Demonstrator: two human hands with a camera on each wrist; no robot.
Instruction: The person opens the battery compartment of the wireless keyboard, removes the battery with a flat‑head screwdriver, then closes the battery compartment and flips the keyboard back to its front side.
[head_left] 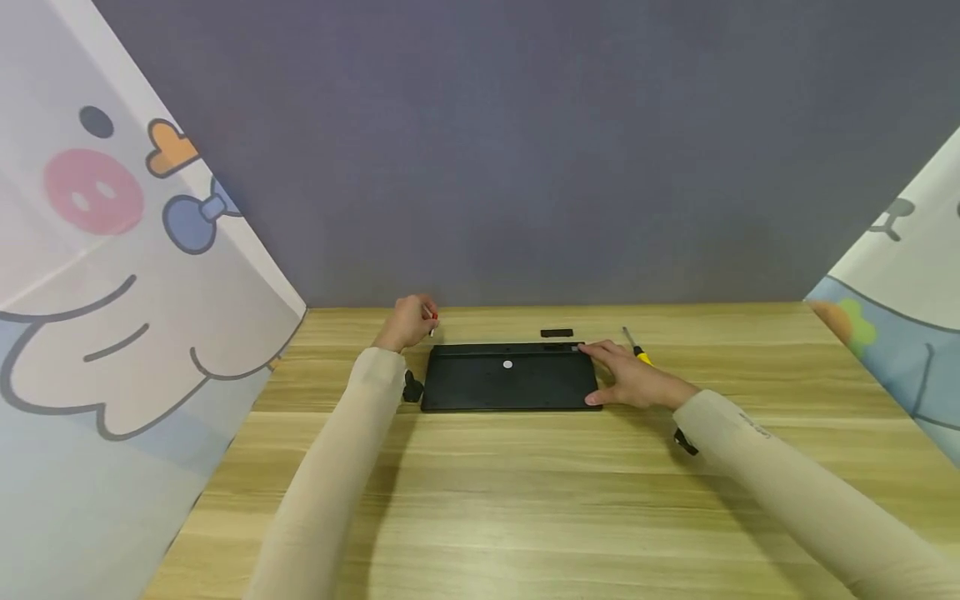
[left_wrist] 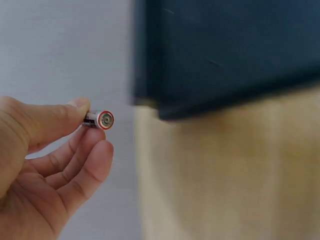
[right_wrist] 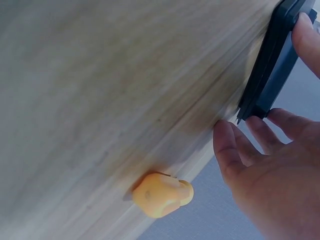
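A black keyboard (head_left: pixel 510 383) lies underside up on the wooden table, with a round white sticker at its middle. Beyond its far left corner, my left hand (head_left: pixel 408 321) pinches a small cylindrical battery (left_wrist: pixel 104 119) between thumb and fingers; one end with a red ring faces the left wrist camera. My right hand (head_left: pixel 626 375) rests on the keyboard's right end. Its thumb touches near the front corner, while its fingers, spread and fairly straight, reach the back corner beside a small recess (head_left: pixel 557 348) in the raised back strip.
A small black cover (head_left: pixel 557 332) lies behind the keyboard. To the right, near my right hand, lies a screwdriver (head_left: pixel 642 355) with a yellow handle. A grey panel (head_left: pixel 525 167) stands along the table's far edge, and cartoon-printed panels (head_left: pixel 112 250) flank both sides.
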